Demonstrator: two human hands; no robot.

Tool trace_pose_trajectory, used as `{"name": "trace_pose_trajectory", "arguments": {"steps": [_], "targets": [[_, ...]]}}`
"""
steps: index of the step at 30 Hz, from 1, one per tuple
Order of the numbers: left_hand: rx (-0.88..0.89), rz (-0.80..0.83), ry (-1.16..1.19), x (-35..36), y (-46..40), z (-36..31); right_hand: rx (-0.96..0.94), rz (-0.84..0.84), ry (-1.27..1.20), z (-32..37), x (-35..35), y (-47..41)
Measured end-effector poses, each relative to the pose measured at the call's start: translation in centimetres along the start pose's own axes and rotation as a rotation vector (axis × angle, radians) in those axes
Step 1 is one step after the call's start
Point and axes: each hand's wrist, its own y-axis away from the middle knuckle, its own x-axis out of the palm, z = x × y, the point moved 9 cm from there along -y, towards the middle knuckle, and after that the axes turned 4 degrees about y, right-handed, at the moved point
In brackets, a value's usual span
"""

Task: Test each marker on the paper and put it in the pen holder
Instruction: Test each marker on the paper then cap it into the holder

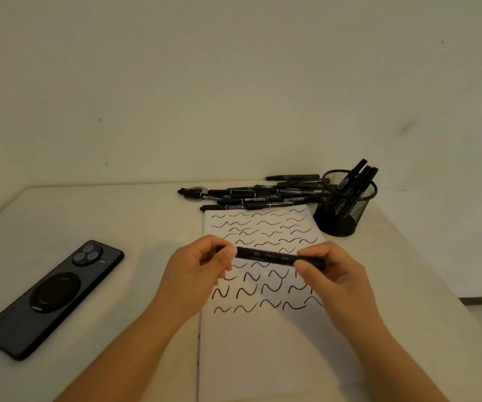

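Both hands hold one black marker level above the paper. My left hand pinches its left end between thumb and fingers. My right hand pinches its right end. The white sheet carries several rows of black wavy test strokes on its upper half. A pile of several black markers lies beyond the paper's far edge. To the right stands a black mesh pen holder with a few markers leaning inside it.
A black phone lies face down at the left of the table. The table's right edge runs diagonally past the holder. A plain wall rises behind the table.
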Motion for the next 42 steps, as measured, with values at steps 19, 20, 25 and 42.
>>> {"name": "trace_pose_trajectory", "arguments": {"steps": [19,20,25,42], "targets": [[0.236,0.171,-0.829,7.2,-13.3,-5.6,-0.137,-0.355,0.35,5.6,-10.4,-9.3],[0.193,0.188,-0.851,7.4,-14.5,-4.6,-0.134,-0.402,0.313,5.5,-11.6,-9.5],[0.054,0.266,-0.924,8.4,-20.2,-1.5,-0.071,-0.432,0.322,3.3,-13.4,-10.3],[0.151,0.32,-1.214,14.6,-26.0,2.5,-0.053,-0.244,0.63,-2.2,-11.1,-11.9]]}}
